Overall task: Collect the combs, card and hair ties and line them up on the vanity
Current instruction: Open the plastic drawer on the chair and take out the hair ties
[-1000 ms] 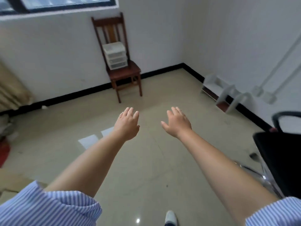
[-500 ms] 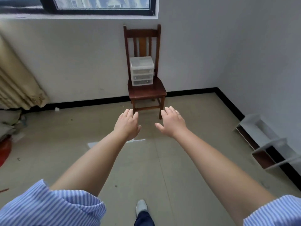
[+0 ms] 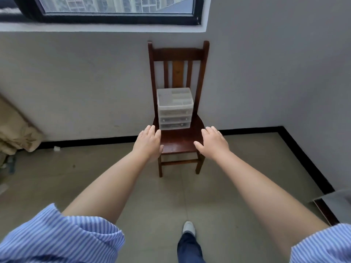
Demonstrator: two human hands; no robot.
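Head view: chair [image 3: 178,143] now close ahead, drawer box [image 3: 174,109] on seat; left hand [image 3: 149,144], right hand [image 3: 213,143] spread, empty; collecting not begun.

You have two bare hands out in front of you, the left hand [image 3: 148,144] and the right hand [image 3: 213,143], both empty. Ahead stands one wooden chair [image 3: 179,143], carrying one clear plastic drawer unit [image 3: 174,109] with three drawers. One window [image 3: 114,8] sits above.
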